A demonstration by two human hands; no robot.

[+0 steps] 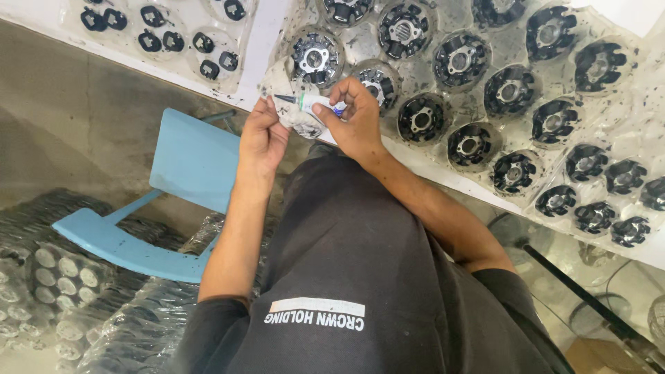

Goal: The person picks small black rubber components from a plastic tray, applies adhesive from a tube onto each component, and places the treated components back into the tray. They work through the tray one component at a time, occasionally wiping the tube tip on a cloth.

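The small white tube (320, 104), light and squeezable, is pinched in the right hand (353, 121); its dark nozzle is steadied by the left hand's (262, 135) fingertips near the tray (627, 149).

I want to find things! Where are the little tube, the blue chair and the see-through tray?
little tube (320, 103), head view, white body.
blue chair (196, 159), head view, backrest.
see-through tray (627, 118), head view, bare plastic.

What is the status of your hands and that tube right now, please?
Right hand grips white tube, nozzle pointing left. Left hand pinches a smudged rag under the nozzle. Trays of black round parts behind; nothing blocking.
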